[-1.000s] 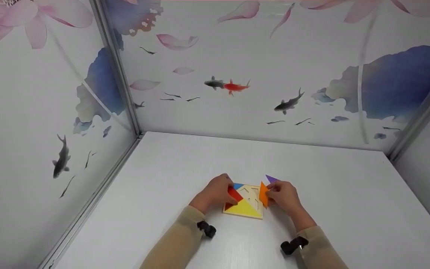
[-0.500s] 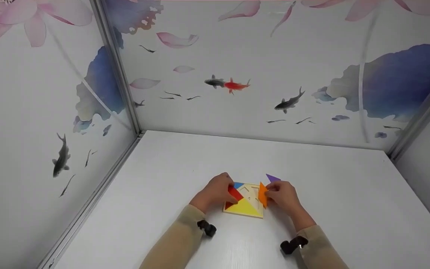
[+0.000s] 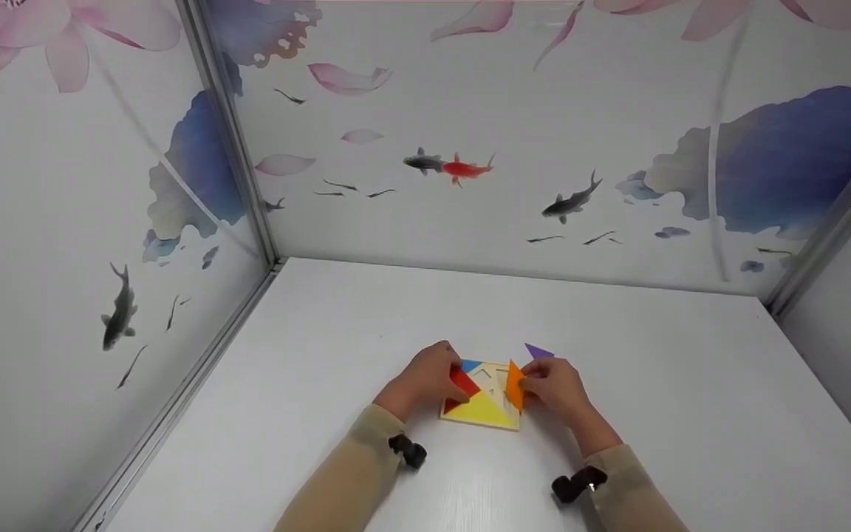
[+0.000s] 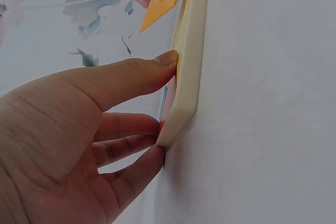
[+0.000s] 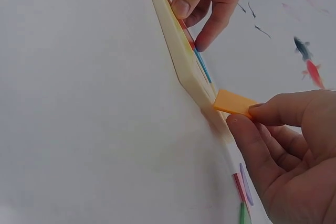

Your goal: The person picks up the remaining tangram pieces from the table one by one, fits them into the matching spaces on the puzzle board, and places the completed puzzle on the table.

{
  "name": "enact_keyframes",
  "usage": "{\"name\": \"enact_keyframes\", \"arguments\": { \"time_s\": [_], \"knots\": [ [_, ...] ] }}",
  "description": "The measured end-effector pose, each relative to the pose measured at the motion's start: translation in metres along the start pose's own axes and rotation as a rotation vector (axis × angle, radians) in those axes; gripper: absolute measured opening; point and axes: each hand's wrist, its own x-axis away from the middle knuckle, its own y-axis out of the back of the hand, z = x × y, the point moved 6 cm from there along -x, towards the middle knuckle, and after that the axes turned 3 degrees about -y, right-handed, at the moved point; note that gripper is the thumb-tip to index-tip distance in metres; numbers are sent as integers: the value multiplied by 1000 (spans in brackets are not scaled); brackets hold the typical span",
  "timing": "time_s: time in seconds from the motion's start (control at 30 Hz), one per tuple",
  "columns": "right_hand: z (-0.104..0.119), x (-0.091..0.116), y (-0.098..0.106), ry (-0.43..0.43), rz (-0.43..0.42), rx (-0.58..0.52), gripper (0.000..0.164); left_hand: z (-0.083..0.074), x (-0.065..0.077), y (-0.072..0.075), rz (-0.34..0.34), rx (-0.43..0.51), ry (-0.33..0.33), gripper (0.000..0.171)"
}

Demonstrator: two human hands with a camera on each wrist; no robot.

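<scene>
A square wooden tangram board (image 3: 479, 424) lies on the table with yellow (image 3: 486, 412), red (image 3: 465, 383) and blue (image 3: 471, 365) pieces in it; bare recesses show on its right half. My left hand (image 3: 425, 377) holds its left side, thumb on top and fingertips at the edge, as the left wrist view shows. My right hand (image 3: 560, 388) pinches an orange tangram piece (image 3: 515, 386) between thumb and index finger. That piece is tilted up over the board's right edge; one corner overlaps the rim in the right wrist view.
A purple triangle (image 3: 538, 350) lies just beyond my right hand. Red (image 5: 239, 187) and green (image 5: 242, 212) pieces show beside the purple one in the right wrist view. White printed panels (image 3: 470, 236) border the table at the back and sides.
My right hand has shifted slightly left, bringing the orange piece from beside the board's right edge to over it. My left hand stays on the board.
</scene>
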Motion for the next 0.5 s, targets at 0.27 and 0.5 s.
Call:
{"name": "enact_keyframes", "arguments": {
  "time_s": [0.27,0.5],
  "knots": [
    [2,2,-1,2,9,-9,12,-4,2,3,-10,-17,-32,53],
    [1,4,-2,-6,15,-21,13,-2,3,2,-10,4,-17,53]
  ]
}}
